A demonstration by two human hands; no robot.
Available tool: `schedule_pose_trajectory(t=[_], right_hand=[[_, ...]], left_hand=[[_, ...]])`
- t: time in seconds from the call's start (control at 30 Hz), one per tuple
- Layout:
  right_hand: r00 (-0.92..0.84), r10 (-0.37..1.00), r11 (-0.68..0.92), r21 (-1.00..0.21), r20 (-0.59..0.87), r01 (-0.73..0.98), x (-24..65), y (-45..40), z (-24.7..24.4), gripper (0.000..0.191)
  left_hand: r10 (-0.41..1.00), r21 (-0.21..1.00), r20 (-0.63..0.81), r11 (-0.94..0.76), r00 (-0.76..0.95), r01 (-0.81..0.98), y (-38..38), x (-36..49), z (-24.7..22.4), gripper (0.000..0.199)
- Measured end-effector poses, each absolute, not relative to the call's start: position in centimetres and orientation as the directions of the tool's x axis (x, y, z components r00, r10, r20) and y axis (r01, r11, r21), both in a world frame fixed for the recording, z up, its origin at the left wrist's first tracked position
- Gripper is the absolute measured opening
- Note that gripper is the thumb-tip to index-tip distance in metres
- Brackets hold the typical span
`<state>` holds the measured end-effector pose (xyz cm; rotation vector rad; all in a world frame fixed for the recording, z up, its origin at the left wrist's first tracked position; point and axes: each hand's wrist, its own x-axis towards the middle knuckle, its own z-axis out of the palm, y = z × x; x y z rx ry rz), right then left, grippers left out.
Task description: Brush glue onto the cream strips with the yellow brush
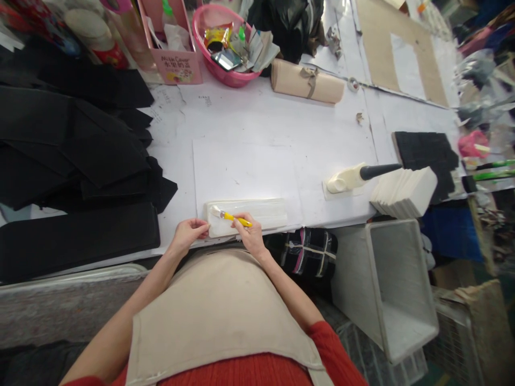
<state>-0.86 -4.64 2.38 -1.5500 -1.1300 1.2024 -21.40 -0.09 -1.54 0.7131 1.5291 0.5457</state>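
Observation:
My right hand (250, 236) is closed around a small paintbrush with a yellow handle (237, 219). Its pale bristles rest on the left part of a long white strip (267, 213), which lies near the table's front edge and looks glossy. At the strip's left end, the thumb and finger of my left hand (188, 234) pinch together at its edge. Off to the right, a cream squeeze bottle with a dark nozzle (350, 178) lies on its side, beside a stack of white pieces (404, 192).
Black sheets (72, 139) are heaped at the left, with a long black panel (80, 236) in front. A pink basin (229, 76), a pink box (179, 67) and a tied beige roll (308, 81) stand at the back. A grey bin (372, 284) is below the table's right edge.

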Motion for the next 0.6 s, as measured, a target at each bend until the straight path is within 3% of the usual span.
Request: schedule_pose_trajectory(t=[0.17,0.27,0.47,0.6], right_hand=[[0.075,0.930,-0.365,-0.929,-0.360,0.067,0.4,-7.9,2.1,0.022],[0.162,0.907,-0.398,-0.917,-0.390,0.021,2.5,-9.4,2.0,0.021],[0.636,0.753,-0.328,-0.934,-0.168,0.141,10.4,-10.6,1.2,0.027],[0.775,0.632,-0.335,-0.895,0.018,0.294,12.7,-11.2,1.3,0.029]], left_hand=[[0.712,0.707,-0.702,0.698,-0.006,0.111,-0.2,-21.5,-1.7,0.042],[0.727,0.720,-0.686,0.680,0.001,0.138,-0.3,-21.6,-1.9,0.040],[0.753,0.732,-0.657,0.639,-0.003,0.237,0.0,-21.4,-1.7,0.038],[0.766,0.732,-0.642,0.621,-0.021,0.280,-0.1,-21.3,-1.6,0.036]])
